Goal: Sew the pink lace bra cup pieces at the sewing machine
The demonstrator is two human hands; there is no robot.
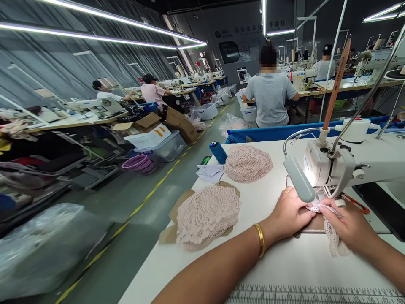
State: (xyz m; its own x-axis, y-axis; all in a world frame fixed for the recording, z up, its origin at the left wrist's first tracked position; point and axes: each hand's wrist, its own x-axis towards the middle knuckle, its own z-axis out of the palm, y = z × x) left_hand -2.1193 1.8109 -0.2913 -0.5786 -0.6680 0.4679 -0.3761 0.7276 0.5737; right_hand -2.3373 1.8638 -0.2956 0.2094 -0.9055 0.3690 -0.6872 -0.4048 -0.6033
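Pinching with the fingers [305,219] of the left hand [284,213] and right hand [352,221], both nearly closed on a pale lace strip [331,238], below the head of the sewing machine [330,164] at centre right. Partly blocked from sight there by a grey paddle-shaped attachment [299,179] on a bent neck. Flanked on the counter [259,200] by two lace stacks, upper [249,164] and lower [209,215], left of the hands; near the upper, by a blue thread cone [217,152]. Hemmed at far right by a flat black object [381,207], along the bottom edge by a ruler [316,294]. Faced at upper centre by a person in grey [270,95].
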